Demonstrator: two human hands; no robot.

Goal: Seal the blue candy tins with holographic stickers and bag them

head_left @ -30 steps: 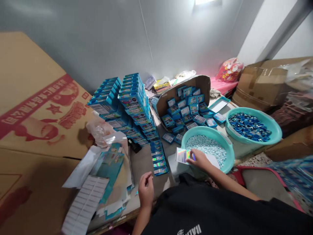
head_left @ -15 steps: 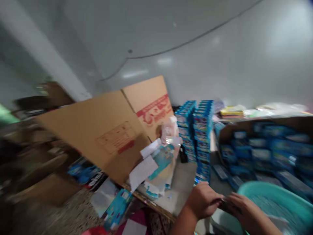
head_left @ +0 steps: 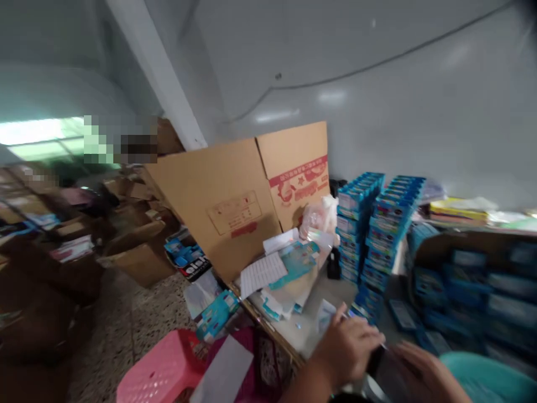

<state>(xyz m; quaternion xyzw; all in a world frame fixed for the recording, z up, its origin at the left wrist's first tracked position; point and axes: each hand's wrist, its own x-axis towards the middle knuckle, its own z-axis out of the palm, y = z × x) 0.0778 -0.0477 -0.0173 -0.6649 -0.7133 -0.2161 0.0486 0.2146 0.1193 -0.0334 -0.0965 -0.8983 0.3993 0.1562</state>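
My left hand (head_left: 350,347) is at the lower right, over the table edge, its fingers curled in. My right hand (head_left: 425,366) is just beside it, also curled and blurred. A dark, smooth object (head_left: 376,361) shows between both hands; its kind is hidden by the fingers and blur. A pale, clear-looking piece (head_left: 325,315) lies by my left thumb; I cannot tell if it touches. Behind my hands stand two tall stacks of blue boxes (head_left: 351,229) (head_left: 390,235). At the right is a turquoise basin (head_left: 482,364), partly cut off by the frame.
A large open cardboard carton (head_left: 235,196) leans at the table's back left. Papers and torn blue card (head_left: 262,274) lie before it. Many blue packs fill a brown box (head_left: 436,246) at right. A pink stool (head_left: 157,369) stands on the floor, with cartons (head_left: 142,260) beyond.
The view has swung left, so the scene sits further right and the pink stool shows more. My hands stay close together; the pale piece now shows near my left thumb.
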